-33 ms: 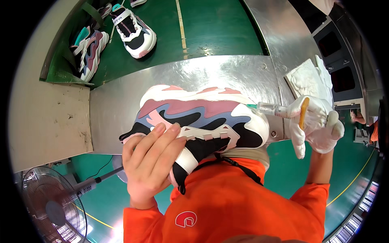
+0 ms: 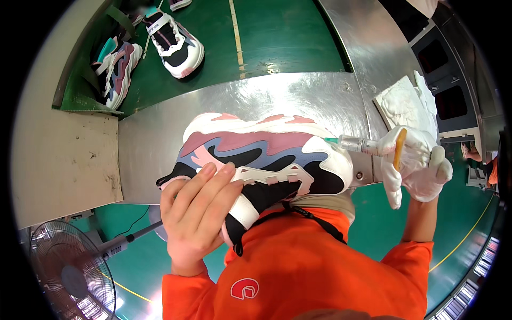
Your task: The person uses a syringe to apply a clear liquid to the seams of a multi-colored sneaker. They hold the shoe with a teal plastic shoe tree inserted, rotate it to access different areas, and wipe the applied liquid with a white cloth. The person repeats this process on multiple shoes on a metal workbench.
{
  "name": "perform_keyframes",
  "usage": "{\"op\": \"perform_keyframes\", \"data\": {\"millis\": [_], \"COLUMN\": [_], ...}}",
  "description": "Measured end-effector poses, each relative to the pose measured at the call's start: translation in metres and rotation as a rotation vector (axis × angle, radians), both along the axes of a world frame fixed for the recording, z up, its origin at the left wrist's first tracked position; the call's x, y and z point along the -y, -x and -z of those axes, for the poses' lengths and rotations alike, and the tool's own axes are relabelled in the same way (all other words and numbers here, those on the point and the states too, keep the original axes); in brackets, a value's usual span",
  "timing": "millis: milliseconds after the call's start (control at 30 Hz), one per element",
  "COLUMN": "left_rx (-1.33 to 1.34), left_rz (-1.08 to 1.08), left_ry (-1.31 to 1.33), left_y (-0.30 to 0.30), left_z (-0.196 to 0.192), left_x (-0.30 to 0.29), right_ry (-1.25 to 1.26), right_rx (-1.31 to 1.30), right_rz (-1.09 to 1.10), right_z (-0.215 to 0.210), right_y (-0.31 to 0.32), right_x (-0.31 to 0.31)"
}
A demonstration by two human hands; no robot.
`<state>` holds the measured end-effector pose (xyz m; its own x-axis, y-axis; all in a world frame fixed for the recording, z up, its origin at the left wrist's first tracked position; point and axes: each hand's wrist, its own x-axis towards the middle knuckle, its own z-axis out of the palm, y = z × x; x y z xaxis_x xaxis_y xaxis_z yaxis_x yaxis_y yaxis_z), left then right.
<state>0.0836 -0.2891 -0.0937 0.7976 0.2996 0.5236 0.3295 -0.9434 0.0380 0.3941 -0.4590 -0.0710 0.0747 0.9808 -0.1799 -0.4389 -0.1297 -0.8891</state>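
The sneaker (image 2: 266,144) is over the metal ledge (image 2: 144,154), left hand (image 2: 198,213) clamping fingers on its collar, right hand (image 2: 415,162) gripping the syringe (image 2: 352,143) at its toe; work seems underway, amounts done and left unclear

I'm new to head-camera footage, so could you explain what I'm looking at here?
No robot here: these are a person's own hands, seen from above by a wide fisheye camera worn on the head, so edges bend. The bare left hand holds a multicoloured shoe, sole facing away, over a metal ledge. The gloved right hand holds a clear syringe, its green tip close to the shoe's toe. Beyond, more shoes lie on a green surface.
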Motion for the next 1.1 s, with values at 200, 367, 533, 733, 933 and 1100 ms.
{"op": "perform_keyframes", "data": {"millis": [200,367,533,733,933,1100], "left_rx": [-0.011,-0.037,-0.112,-0.135,-0.075,-0.066], "left_rz": [-0.003,-0.072,-0.119,-0.177,-0.24,-0.226], "left_ry": [-0.041,-0.112,-0.182,-0.233,-0.322,-0.35], "left_y": [-0.005,-0.004,-0.002,-0.008,-0.018,-0.024], "left_z": [0.004,0.012,0.021,0.027,0.038,0.039], "left_x": [0.005,0.021,0.043,0.062,0.077,0.08], "right_ry": [-0.083,-0.183,-0.261,-0.337,-0.511,-0.574], "right_rx": [-0.081,-0.172,-0.275,-0.323,-0.446,-0.534], "right_rz": [0.091,0.099,0.132,0.134,0.231,0.294], "right_z": [0.026,0.05,0.074,0.092,0.117,0.131], "right_y": [-0.003,-0.008,-0.01,-0.01,0.007,0.021], "right_x": [0.024,0.037,0.048,0.057,0.062,0.07]}}
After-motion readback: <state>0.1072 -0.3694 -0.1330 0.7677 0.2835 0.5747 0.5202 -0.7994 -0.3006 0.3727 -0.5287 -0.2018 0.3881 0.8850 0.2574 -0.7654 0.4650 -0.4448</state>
